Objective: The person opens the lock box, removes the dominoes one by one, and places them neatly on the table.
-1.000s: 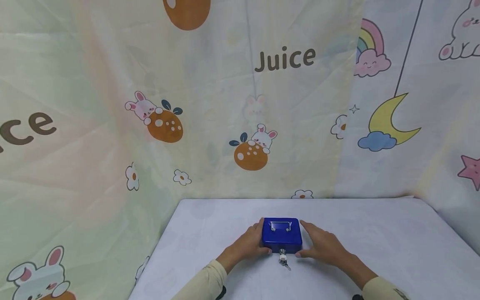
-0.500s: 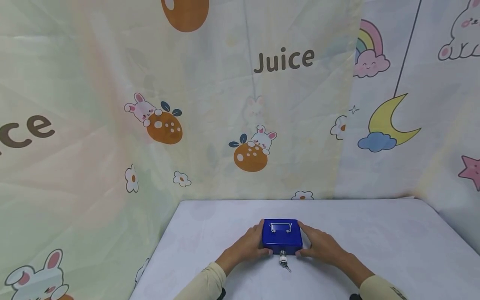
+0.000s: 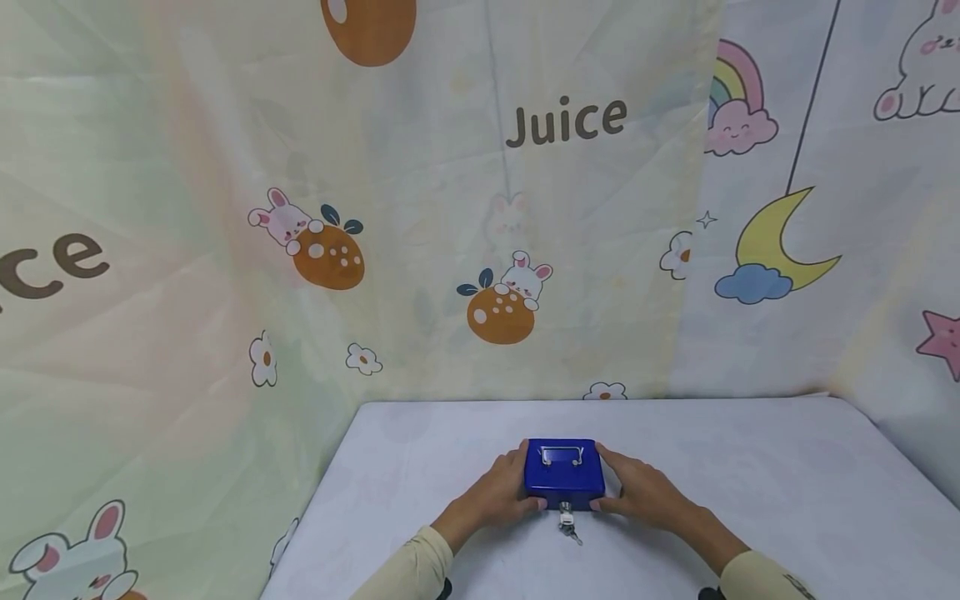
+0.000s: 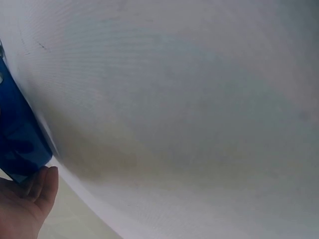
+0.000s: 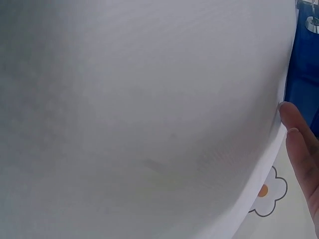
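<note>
A small blue metal cash box [image 3: 564, 482] sits on the white table, its wire handle [image 3: 561, 456] folded down on the lid. Keys [image 3: 570, 530] hang from the lock at its front. My left hand [image 3: 491, 493] grips the box's left side, thumb at the front corner and fingers reaching toward the back. On the other side my right hand [image 3: 648, 496] holds it the same way. Each wrist view catches only part of the box, with the left fingers [image 4: 46, 191] and right fingers [image 5: 295, 119] against its side.
The white table [image 3: 750, 483] spreads around the box on all sides. Behind it and to the left hangs a curtain [image 3: 420, 208] printed with rabbits, oranges and flowers. Light sleeves [image 3: 408, 567] cover both forearms.
The right hand's fingertips have come in from slightly apart to the box's right side. The left hand keeps its place, and the whole head view has shifted a little.
</note>
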Demonstrator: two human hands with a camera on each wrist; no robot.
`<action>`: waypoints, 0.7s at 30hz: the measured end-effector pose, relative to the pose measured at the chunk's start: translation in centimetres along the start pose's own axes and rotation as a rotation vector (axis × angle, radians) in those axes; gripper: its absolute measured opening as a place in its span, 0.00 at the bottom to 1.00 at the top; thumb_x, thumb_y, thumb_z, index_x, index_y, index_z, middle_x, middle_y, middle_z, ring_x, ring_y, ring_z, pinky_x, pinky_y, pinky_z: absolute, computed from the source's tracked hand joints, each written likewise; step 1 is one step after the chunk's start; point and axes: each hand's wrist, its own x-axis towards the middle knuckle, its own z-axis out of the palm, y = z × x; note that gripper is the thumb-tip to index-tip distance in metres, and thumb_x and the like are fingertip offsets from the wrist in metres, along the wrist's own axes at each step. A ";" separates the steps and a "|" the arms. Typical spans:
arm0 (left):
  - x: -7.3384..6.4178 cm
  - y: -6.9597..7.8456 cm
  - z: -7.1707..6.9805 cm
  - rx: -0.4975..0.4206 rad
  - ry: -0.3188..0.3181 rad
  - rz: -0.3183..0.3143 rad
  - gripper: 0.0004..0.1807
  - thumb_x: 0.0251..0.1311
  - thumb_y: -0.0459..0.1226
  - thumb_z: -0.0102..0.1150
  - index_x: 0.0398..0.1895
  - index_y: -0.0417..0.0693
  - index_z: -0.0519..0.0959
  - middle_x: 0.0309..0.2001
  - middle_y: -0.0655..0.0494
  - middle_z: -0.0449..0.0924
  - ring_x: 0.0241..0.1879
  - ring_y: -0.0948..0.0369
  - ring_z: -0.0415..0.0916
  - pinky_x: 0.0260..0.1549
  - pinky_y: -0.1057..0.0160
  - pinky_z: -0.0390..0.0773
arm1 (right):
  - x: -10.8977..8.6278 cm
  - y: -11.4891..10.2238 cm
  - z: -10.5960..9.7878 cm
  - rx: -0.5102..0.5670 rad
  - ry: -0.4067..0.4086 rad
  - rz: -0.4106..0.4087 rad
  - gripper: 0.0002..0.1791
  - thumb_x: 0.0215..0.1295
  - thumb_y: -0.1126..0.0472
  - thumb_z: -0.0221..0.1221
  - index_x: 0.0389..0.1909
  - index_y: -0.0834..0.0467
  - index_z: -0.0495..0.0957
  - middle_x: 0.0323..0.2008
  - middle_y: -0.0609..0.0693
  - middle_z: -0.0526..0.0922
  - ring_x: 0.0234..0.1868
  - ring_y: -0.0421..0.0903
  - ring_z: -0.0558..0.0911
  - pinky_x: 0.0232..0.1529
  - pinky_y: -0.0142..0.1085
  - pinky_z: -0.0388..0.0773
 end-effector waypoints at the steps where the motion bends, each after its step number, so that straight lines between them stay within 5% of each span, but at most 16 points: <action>1: 0.0 0.0 0.0 -0.001 0.000 -0.001 0.56 0.53 0.59 0.61 0.75 0.49 0.41 0.70 0.48 0.58 0.67 0.53 0.58 0.62 0.53 0.64 | 0.0 0.0 0.0 -0.002 -0.001 -0.003 0.55 0.43 0.39 0.71 0.69 0.60 0.60 0.62 0.60 0.71 0.60 0.59 0.72 0.56 0.53 0.71; 21: -0.2 0.0 -0.2 0.049 0.006 -0.003 0.51 0.58 0.62 0.52 0.75 0.48 0.42 0.69 0.48 0.59 0.66 0.53 0.60 0.61 0.54 0.66 | 0.2 -0.5 -0.9 -0.004 -0.073 0.018 0.51 0.47 0.39 0.68 0.69 0.60 0.60 0.61 0.59 0.72 0.58 0.57 0.74 0.55 0.52 0.72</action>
